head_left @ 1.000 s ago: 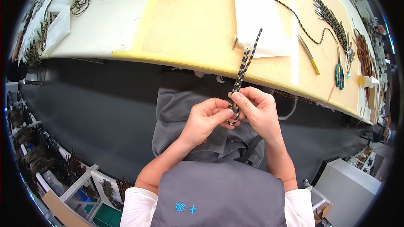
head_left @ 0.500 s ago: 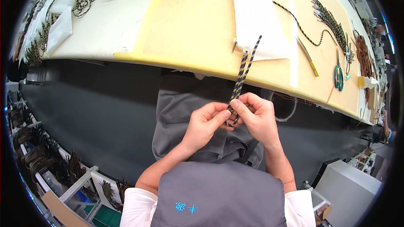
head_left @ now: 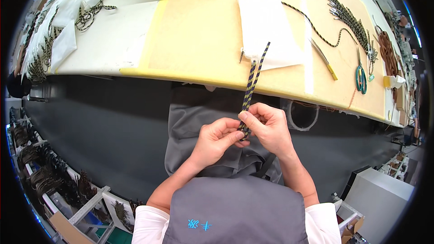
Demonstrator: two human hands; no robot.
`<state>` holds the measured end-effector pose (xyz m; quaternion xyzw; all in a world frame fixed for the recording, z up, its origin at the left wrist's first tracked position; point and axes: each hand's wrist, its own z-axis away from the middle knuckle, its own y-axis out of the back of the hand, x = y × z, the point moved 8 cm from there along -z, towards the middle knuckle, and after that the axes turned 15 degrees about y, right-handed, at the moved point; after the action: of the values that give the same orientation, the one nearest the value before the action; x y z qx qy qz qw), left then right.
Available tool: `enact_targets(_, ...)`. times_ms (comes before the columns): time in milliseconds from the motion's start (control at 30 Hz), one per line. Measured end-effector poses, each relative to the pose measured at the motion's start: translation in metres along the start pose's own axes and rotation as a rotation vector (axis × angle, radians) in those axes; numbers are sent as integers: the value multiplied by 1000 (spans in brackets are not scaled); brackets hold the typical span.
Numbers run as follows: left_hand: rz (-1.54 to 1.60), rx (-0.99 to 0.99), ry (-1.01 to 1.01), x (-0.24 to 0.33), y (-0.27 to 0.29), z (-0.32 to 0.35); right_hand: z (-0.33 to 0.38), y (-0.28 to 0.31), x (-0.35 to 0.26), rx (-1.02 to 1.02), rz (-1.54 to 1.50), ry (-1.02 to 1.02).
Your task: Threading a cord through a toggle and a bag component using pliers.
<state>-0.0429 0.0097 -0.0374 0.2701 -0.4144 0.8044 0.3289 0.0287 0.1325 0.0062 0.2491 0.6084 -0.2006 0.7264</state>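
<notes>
A dark cord flecked with yellow (head_left: pixel 249 90) runs down from the table edge to my hands, its strands side by side. Its free end lies up over a white bag (head_left: pixel 266 29). My left hand (head_left: pixel 217 139) pinches the lower, folded part of the cord between thumb and fingers. Just above it, my right hand (head_left: pixel 266 125) grips the strands with thumb and forefinger. Between my fingers part of the fold is hidden. Next to the bag's near corner, a small metal piece (head_left: pixel 241 55) lies on the table.
Teal-handled scissors (head_left: pixel 360 79), tweezers with a yellow end (head_left: pixel 333 71) and a bundle of metal-tipped cords (head_left: pixel 348 16) lie on the right of the table (head_left: pixel 194 31). Brown cords (head_left: pixel 387 53) sit farther right. White bags (head_left: pixel 68 25) with cords cover the far left.
My hands have shifted slightly left and down with the cord. The open loop at its lower end is now pinched tighter between my fingers. The whole view has moved a little.
</notes>
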Motion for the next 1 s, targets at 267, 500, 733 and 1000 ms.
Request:
enact_targets(267,-176,130,-144,50,13,-19,11,0,-10,-35,171,100)
enact_targets(500,-115,201,-100,53,-14,-37,25,-12,-15,-84,405,274)
enact_targets(733,-35,155,-127,49,-13,-37,-9,49,-102,207,620,532)
enact_targets(1000,-83,184,-109,46,-12,-36,-48,48,-97,-51,716,628)
